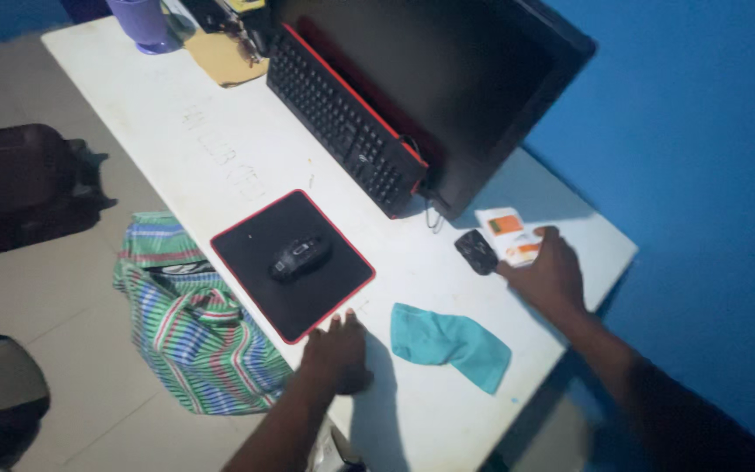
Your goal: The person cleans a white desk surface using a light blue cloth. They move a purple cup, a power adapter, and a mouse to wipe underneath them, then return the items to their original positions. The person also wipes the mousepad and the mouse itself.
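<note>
- One white desk (220, 149) is standing against a blue wall, carrying one dark monitor (447, 79), one black keyboard with red trim (342, 118) propped against it, and one black mouse (301, 256) sitting on one red-edged mouse pad (292, 265).
- One teal cloth (449, 343) is lying crumpled on the desk between the two hands, touching neither.
- One purple cup (140, 22) is standing at the far end of the desk, and one striped bag (192, 319) is sitting on the floor beside the desk.
- The left hand (336, 354) is resting flat near the desk's front edge, fingers spread, fingertips just beside the mouse pad's corner, gripping nothing.
- The right hand (550, 273) is lying over one white-and-orange packet (509, 234), fingers loosely curled on it; whether they are clamping it cannot be told.
- One small dark object (476, 251) is lying just beside that hand.
</note>
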